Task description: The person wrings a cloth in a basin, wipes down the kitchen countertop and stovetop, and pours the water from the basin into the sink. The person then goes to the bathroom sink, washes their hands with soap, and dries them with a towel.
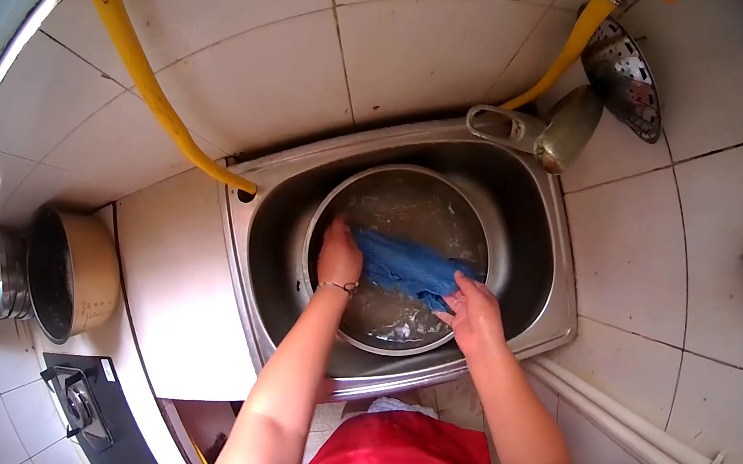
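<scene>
A blue cloth is stretched across a round metal basin of water, which stands in the steel sink. At the cloth's left end, my left hand is closed on it, with a bracelet at the wrist. My right hand pinches the cloth's right end between thumb and fingers, near the basin's right rim. The water under the cloth looks rippled and slightly cloudy.
A faucet sits at the sink's back right corner, below a perforated metal piece. A yellow hose enters the counter at the left. Further left are a pot and a gas stove. White pipes run at the right.
</scene>
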Demonstrator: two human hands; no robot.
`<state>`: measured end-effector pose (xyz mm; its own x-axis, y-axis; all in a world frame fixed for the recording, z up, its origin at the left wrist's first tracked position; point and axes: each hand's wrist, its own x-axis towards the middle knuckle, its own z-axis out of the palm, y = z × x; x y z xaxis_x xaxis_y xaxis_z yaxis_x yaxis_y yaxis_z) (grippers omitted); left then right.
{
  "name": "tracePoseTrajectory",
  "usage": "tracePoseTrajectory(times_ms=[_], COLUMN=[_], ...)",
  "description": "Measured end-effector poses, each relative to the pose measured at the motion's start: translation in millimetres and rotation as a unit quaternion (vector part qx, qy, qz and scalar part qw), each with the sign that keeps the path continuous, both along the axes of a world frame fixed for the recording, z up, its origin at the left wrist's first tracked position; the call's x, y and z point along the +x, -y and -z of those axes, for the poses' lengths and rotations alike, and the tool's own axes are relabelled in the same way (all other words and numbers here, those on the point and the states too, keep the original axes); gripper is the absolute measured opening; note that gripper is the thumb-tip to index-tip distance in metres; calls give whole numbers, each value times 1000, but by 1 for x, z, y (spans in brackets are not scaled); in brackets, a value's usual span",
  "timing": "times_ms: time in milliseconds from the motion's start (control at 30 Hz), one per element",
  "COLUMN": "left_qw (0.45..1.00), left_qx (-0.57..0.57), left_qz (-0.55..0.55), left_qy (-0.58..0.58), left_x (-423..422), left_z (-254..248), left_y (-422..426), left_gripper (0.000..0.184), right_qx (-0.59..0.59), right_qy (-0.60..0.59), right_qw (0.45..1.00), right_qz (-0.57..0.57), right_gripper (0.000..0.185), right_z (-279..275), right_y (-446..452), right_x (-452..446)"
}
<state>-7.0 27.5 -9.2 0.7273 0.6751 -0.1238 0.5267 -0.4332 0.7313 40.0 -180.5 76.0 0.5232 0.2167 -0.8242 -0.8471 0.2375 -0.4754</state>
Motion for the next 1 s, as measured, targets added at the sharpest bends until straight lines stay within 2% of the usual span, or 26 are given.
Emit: tracePoseTrajectory(times_ms=[67,100,133,167,200,267,300,333,400,467,533,567,600,667,700,733,767,800,867,933,967,1000], left_qw=[995,995,999,993,981,979,978,979,972,970,974,978,980,982,982,985,987,989,994,995,990,980], left_qx=[81,79,-36,-111,-183,-190,-152,-116,-57,-9,3,14,25,51,66,70,75,70,76,85,75,65], left_qz=[-40,-41,16,38,55,60,104,127,173,223,225,208,200,184,177,157,138,126,83,54,95,137], left_qy=[49,51,-2,-10,-23,30,100,114,149,98,40,23,4,-9,-3,12,28,25,9,-8,-70,-131], left_x=[3,4,3,3,5,6,2,-2,-8,-6,3,10,17,21,20,15,11,9,6,1,-1,-5], left_z=[37,37,27,17,0,-61,-78,-90,-110,-114,-112,-105,-93,-71,-60,-51,-41,-31,-12,-4,0,2], left_y=[25,36,46,57,67,90,101,110,123,122,110,98,81,51,38,30,22,20,20,24,26,28], left_gripper=[35,35,34,32,31,28,25,25,24,28,31,31,30,26,24,22,22,23,29,34,38,41], right_qx=[-73,-71,-72,-51,20,155,206,255,263,290,396,263,262,112,48,46,-141,-209,-389,-454,-471,-472], right_qy=[22,35,35,-15,-32,-82,-89,-96,-137,-143,-96,-107,-108,-18,-4,-3,170,266,430,435,419,416], right_qw=[997,996,996,998,999,983,974,962,955,945,913,956,957,993,999,999,973,933,791,636,581,582], right_qz=[-3,-44,-45,-36,-8,45,18,-9,-18,-56,20,69,69,-37,-6,-7,-75,-126,-197,-449,-514,-515], right_gripper=[73,81,81,74,60,44,41,39,33,30,27,24,24,25,33,33,40,45,57,56,57,57], right_z=[7,4,9,23,49,101,89,75,73,99,122,52,39,22,-5,0,12,20,37,23,36,45], right_y=[1,-5,-14,-24,-25,-27,-25,-22,-26,-15,-8,-23,-21,-20,-28,-27,-24,-24,-26,-37,-38,-36], right_x=[-6,-11,-13,-11,-5,7,10,15,32,30,14,4,3,5,7,9,10,9,8,5,5,8])
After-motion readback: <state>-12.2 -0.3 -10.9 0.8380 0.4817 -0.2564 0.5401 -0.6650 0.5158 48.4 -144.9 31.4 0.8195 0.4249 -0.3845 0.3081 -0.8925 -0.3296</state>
